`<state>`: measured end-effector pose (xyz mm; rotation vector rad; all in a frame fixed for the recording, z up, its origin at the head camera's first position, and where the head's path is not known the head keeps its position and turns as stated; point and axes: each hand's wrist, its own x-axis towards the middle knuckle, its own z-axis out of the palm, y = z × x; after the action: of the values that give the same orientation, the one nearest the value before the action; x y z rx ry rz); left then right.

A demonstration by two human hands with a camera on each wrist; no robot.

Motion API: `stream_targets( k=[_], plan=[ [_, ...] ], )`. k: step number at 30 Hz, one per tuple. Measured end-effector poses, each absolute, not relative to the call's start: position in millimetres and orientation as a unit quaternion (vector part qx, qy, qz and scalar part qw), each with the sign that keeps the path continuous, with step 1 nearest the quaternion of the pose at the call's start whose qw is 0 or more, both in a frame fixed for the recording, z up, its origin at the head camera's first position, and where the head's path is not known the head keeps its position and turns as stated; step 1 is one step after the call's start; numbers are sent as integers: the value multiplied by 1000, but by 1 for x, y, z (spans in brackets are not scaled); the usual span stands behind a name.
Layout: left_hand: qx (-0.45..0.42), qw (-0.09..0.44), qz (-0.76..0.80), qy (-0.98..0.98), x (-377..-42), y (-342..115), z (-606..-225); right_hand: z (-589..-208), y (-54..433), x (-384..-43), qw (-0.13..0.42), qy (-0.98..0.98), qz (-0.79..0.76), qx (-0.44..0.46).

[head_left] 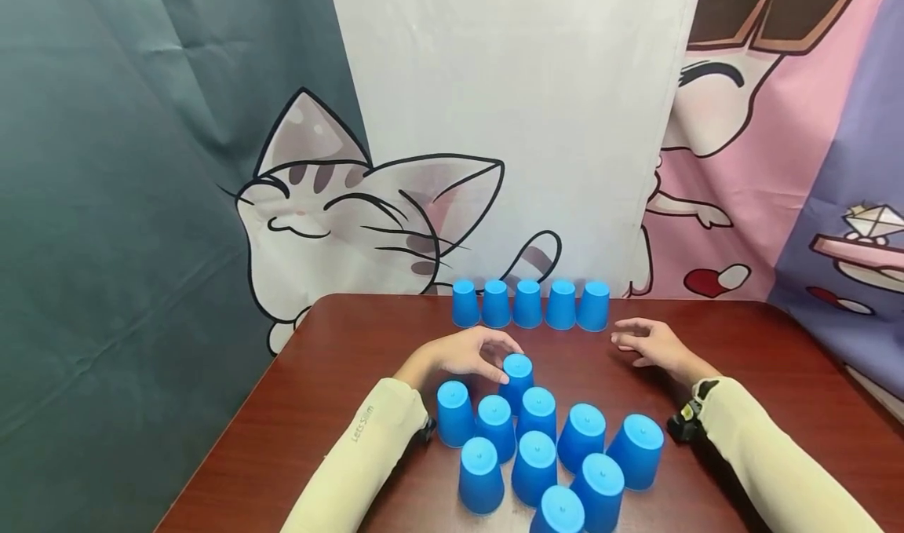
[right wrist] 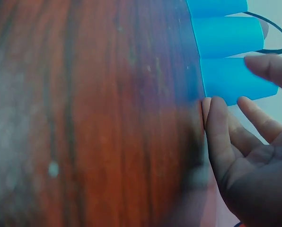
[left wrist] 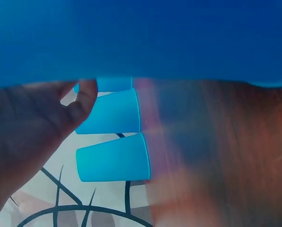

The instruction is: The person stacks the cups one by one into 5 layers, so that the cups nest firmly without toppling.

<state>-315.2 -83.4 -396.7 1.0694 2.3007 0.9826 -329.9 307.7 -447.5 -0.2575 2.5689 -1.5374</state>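
My left hand point(head_left: 475, 352) is at an upside-down blue plastic cup point(head_left: 518, 376), the farthest of a loose cluster. Its thumb lies along the cup's near left side, and the fingers curve round behind the top. In the left wrist view a blue surface point(left wrist: 141, 38) fills the upper part and hides the fingertips of the left hand point(left wrist: 32, 118). My right hand point(head_left: 657, 344) hovers over the table to the right of a back row of blue cups, fingers loosely bent with nothing between them. The row's end cup point(head_left: 593, 307) is nearest to it.
Several more upside-down blue cups, among them a front one point(head_left: 558, 511), stand between the forearms on the brown table point(head_left: 325, 407). The back row, with its left-end cup point(head_left: 464, 304), lines the far edge. Behind it hangs a cartoon-printed cloth point(head_left: 537, 125).
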Motion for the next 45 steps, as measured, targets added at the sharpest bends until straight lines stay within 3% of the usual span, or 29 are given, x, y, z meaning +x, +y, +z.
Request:
stream_targets(
  k=[10,16,25,35,45],
  plan=[
    [400,149,387,818,-319,-85,-388,-439,317,-334,83,852,-506,-105],
    [382,98,427,814,-316,-96,-389,-447,317,-326,131,844,-505,-126],
    [325,-41,465,822,-322,-100,-371,-450,325,-328,150,839,-511,-110],
    [231,-127,499,826,-337,-103,-357,-448,324,-329,155,832,-520,-111],
    [178,-175,492,834,-360,-99,-343,-452,325,-333,164,824,-529,-115]
  ],
)
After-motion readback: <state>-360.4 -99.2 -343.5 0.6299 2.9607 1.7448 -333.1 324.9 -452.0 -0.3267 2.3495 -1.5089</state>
